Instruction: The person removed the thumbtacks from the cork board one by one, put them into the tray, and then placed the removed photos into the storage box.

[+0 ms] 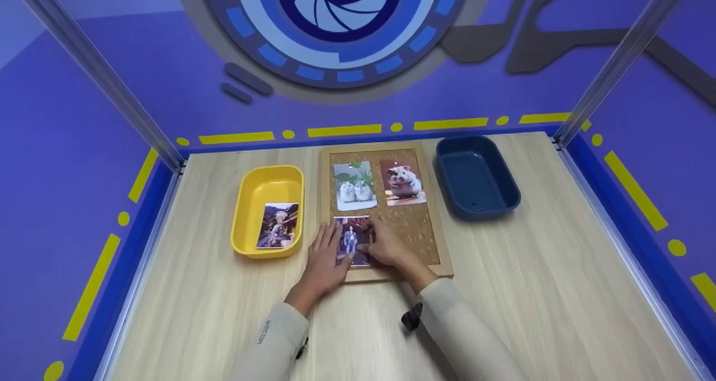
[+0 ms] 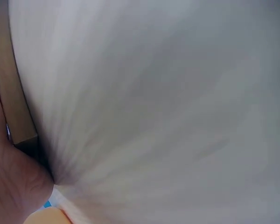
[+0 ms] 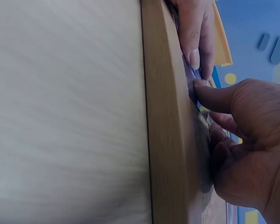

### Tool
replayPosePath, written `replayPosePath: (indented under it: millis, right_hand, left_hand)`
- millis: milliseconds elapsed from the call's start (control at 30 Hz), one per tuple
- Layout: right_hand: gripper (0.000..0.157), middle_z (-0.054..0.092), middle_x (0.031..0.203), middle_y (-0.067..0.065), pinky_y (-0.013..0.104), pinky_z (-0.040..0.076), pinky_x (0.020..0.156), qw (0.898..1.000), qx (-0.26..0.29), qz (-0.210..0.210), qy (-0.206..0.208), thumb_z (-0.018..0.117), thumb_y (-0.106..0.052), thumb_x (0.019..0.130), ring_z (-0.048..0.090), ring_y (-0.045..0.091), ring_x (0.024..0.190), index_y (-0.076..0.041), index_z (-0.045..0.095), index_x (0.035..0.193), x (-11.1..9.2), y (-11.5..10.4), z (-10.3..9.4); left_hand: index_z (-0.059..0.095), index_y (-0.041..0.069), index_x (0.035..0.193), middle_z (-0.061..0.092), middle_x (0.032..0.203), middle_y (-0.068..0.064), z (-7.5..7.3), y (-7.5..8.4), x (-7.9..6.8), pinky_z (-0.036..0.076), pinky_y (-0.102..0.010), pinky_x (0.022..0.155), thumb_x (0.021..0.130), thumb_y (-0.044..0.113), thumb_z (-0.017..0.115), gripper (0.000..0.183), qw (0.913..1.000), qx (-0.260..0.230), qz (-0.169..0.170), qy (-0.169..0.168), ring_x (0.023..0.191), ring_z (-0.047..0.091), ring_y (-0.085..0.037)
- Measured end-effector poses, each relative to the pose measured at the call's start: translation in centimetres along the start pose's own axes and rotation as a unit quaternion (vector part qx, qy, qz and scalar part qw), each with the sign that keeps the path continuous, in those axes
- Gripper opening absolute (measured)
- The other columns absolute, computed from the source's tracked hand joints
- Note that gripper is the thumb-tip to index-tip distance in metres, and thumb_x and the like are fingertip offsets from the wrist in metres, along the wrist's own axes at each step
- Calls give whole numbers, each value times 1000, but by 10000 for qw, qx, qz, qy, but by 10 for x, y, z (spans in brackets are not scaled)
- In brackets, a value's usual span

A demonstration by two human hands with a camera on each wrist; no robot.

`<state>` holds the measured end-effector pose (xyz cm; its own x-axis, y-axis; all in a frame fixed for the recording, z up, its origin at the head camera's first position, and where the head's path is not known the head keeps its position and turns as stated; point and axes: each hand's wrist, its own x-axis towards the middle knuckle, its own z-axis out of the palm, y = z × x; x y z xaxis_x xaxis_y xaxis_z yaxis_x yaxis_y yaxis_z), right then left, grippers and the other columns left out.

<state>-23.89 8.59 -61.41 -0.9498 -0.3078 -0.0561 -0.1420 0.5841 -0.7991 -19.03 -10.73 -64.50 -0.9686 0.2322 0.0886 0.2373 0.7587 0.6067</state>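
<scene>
A photo card of a standing figure in blue (image 1: 351, 238) lies on the lower left of the wood-framed cork board (image 1: 419, 235). Along its left side rests my left hand (image 1: 324, 260), fingers extended and thumb over the lower part. My right hand (image 1: 386, 244) pinches the card's right side, thumb on its face and fingers curled at the edge. In the right wrist view, the right thumb (image 3: 217, 97) presses near the left hand's fingertips (image 3: 194, 58). Above are two pinned photos, one of two white hamsters (image 1: 356, 186), the other of a single hamster (image 1: 404, 182).
Left of the board stands a yellow tray (image 1: 239, 219) holding another photo card (image 1: 278, 226). A dark blue tray (image 1: 478, 179) stands at the board's right. Blue panels (image 1: 391, 104) enclose the wooden table (image 1: 548, 291) at the back and sides.
</scene>
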Motion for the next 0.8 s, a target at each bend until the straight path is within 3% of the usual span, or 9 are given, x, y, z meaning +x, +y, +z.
replayPosePath:
  millis: [267, 500, 633, 733, 800]
  right_hand:
    - [39, 66, 100, 16, 38, 50, 81, 9998, 142, 49, 109, 86, -9, 85, 55, 21, 88, 2, 63, 115, 1, 0, 4]
    - [41, 65, 101, 16, 37, 50, 80, 9997, 183, 124, 126, 87, -8, 84, 55, 21, 88, 1, 63, 115, 0, 1, 3]
    - [41, 64, 98, 16, 34, 47, 76, 9997, 231, 93, 80, 87, -7, 83, 52, 19, 86, 2, 62, 114, 1, 0, 5]
    - [41, 62, 98, 15, 34, 45, 77, 9995, 276, 96, 106, 88, -6, 83, 51, 19, 86, 2, 61, 114, 1, 0, 4]
    - [41, 62, 98, 15, 33, 45, 78, 9995, 286, 72, 137, 88, -6, 82, 50, 19, 86, 2, 61, 113, 2, 0, 4]
  left_hand:
    - [33, 2, 166, 34, 174, -21, -7, 9, -12, 22, -64, 133, 102, 32, 66, 78, 9993, -230, 3, 306, 163, 28, -46]
    - [45, 11, 162, 49, 165, -18, -38, 19, -33, 37, -59, 128, 104, 27, 67, 64, 9942, -704, 61, 817, 154, 47, -39]
    - [59, 9, 152, 61, 155, -14, -60, 10, -46, 42, -50, 126, 102, 16, 70, 51, 9853, -704, 361, 1514, 147, 56, -35]
    - [67, 5, 141, 68, 146, -16, -74, -5, -47, 41, -49, 124, 98, 6, 71, 43, 9691, -770, 568, 2273, 141, 60, -38]
    - [69, 5, 137, 70, 142, -18, -82, -17, -46, 38, -52, 124, 96, 1, 72, 42, 9573, -863, 535, 2706, 139, 58, -42]
